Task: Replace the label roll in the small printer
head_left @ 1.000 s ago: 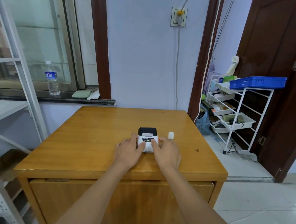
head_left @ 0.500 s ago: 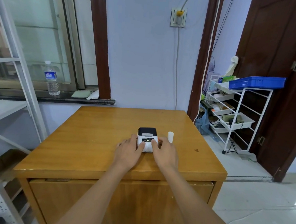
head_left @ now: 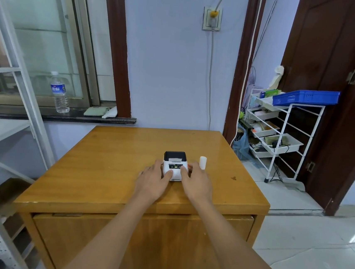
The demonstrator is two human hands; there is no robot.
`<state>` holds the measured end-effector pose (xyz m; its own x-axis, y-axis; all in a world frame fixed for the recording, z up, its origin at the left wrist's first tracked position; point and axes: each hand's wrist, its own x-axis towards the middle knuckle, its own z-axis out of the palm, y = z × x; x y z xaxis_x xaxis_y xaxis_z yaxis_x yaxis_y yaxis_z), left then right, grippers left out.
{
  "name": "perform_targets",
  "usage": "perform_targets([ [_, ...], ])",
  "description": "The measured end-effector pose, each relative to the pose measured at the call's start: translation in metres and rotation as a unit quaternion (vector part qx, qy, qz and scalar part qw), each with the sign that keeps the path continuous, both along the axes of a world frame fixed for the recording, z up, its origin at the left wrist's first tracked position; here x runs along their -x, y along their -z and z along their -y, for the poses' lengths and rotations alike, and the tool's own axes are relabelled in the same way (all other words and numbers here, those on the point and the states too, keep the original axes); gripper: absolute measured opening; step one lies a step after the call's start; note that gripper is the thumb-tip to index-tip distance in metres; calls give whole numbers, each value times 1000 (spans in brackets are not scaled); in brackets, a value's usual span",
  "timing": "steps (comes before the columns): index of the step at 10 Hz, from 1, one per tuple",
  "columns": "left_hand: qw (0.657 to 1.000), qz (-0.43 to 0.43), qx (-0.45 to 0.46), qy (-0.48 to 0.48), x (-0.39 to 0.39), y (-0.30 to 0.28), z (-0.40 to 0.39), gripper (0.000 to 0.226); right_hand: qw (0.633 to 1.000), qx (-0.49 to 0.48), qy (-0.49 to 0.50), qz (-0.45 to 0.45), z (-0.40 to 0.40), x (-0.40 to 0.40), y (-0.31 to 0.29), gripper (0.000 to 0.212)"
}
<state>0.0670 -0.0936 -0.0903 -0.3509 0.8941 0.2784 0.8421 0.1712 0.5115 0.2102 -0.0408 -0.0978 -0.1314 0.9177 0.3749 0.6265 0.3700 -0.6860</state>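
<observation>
Small white plastic label printer with a black lid (head_left: 174, 165) sits mid-table on the glossy orange-brown wooden table (head_left: 109, 160). Left hand (head_left: 153, 181) and right hand (head_left: 195, 182) flank it, fingers curled against its sides, thumbs on the front face. Looks light, rigid, smooth-shelled; likely to skid. Best braced by the side walls. White paper label roll (head_left: 203, 162) stands upright just right, likely featherweight, crushable.

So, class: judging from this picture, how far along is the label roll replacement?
Done: nothing visible; the printer is still closed on the table. In hand: left hand and right hand grip its sides, thumbs on its front. Left: opening it and fitting the white roll standing upright beside it.
</observation>
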Motion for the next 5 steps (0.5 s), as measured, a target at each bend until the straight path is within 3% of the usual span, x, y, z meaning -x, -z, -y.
perform_targets([
  [2, 996, 93, 15, 3, 7, -2, 0, 56, 1000, 9, -12, -7, 2, -2, -2, 34],
  [3, 996, 89, 14, 3, 8, 2, -1, 59, 999, 12, -22, -23, -2, -3, 1, 34],
  [4, 987, 159, 9, 15, 6, -7, 4, 64, 998, 42, -41, -12, 4, -3, -4, 33],
  [5, 903, 420, -77, 52, 11, -15, 26, 72, 982, 119, -139, 39, 0, -27, -16, 48],
])
